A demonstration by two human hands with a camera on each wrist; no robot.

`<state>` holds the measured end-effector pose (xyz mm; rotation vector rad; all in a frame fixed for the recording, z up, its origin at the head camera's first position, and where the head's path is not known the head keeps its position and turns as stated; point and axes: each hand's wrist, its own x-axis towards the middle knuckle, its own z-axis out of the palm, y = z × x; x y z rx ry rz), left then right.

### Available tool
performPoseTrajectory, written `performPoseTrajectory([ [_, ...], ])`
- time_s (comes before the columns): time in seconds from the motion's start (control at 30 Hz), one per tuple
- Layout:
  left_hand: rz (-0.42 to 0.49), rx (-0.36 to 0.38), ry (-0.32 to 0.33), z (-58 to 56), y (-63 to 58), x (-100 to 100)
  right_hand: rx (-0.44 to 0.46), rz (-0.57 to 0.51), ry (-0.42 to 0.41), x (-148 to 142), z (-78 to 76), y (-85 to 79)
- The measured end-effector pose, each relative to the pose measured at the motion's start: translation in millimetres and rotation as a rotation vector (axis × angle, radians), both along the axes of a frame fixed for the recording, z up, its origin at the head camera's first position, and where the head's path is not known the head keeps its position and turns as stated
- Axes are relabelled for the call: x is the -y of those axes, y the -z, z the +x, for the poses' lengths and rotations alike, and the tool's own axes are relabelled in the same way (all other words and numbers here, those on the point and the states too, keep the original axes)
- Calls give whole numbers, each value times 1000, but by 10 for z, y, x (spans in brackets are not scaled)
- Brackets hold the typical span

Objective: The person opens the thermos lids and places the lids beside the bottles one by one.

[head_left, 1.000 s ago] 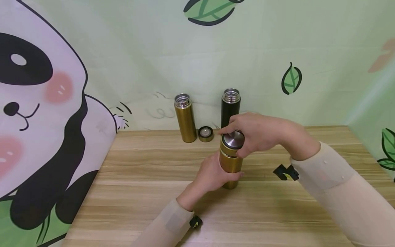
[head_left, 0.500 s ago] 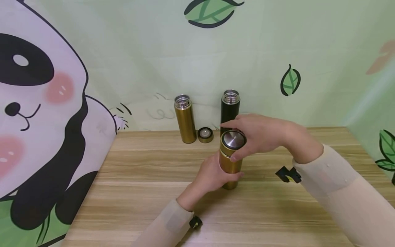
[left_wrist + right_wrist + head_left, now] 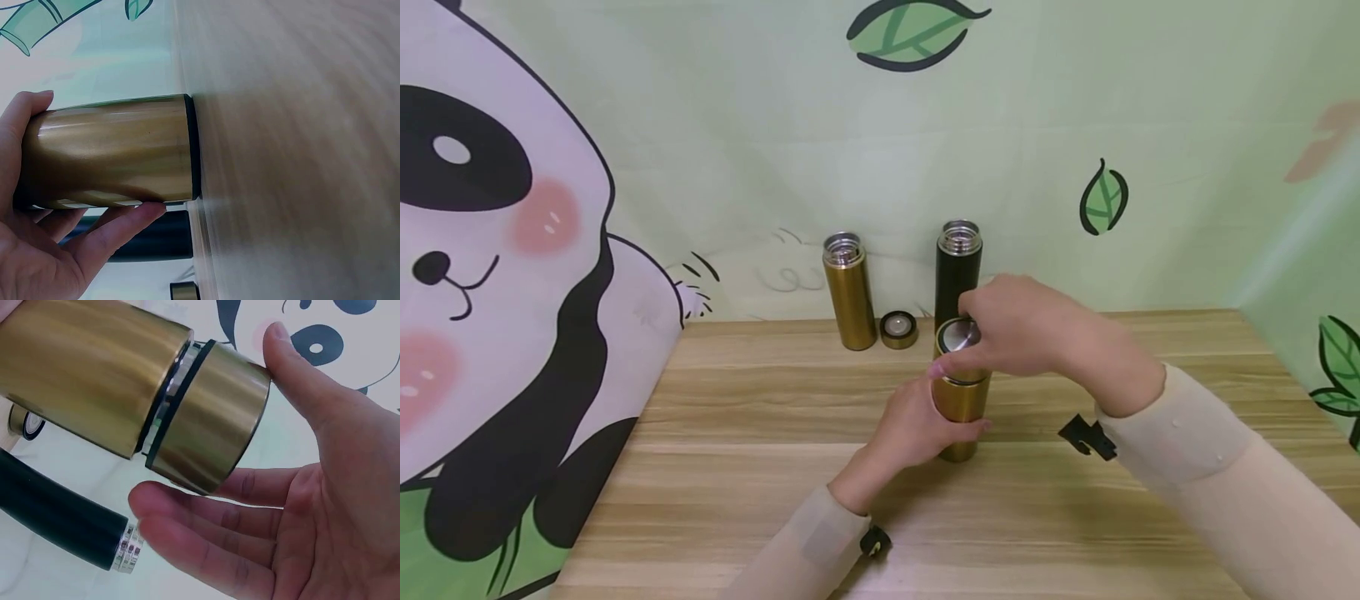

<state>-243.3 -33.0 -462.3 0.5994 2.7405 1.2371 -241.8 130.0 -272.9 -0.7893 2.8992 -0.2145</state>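
Note:
In the head view my left hand (image 3: 917,425) grips a gold thermos (image 3: 961,404) round its body, holding it upright on the table. Its dark base rests at the tabletop in the left wrist view. My right hand (image 3: 1026,329) is at the lid (image 3: 958,337), thumb across the near side and fingers round the far side. A narrow gap with silver neck shows between lid (image 3: 215,419) and body (image 3: 94,372) in the right wrist view. There the thumb meets the lid's top edge, and the other fingers curve beneath it.
Behind stands a black thermos (image 3: 957,271) without a lid, its silver neck bare. Left of it is another lidless gold thermos (image 3: 852,308), with a loose gold lid (image 3: 898,332) beside it. A printed green cloth (image 3: 737,167) hangs along the back of the wooden table (image 3: 760,417).
My right hand has turned about the lid: its fingers spread, then closed in again, the thumb shifting left across the near side. My left hand keeps its grip on the body.

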Motion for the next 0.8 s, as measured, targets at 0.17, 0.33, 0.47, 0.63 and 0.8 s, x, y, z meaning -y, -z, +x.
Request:
performPoseTrajectory([
  [0.17,-10,-16,3,0,-2,-1,-7,-4,-18,23,5,9],
  [0.33,-17,-30,5,-5,-7,-1,7,-36,-37,16,0,12],
  [0.47,-30,-56,13,-15,-1,0,12,-46,-56,8,-6,11],
  [0.63,-31,-73,18,-25,12,0,6,-45,-89,0,-20,16],
  [0.8,-24,-67,26,-25,10,1,3,-56,-119,-9,-29,26],
])
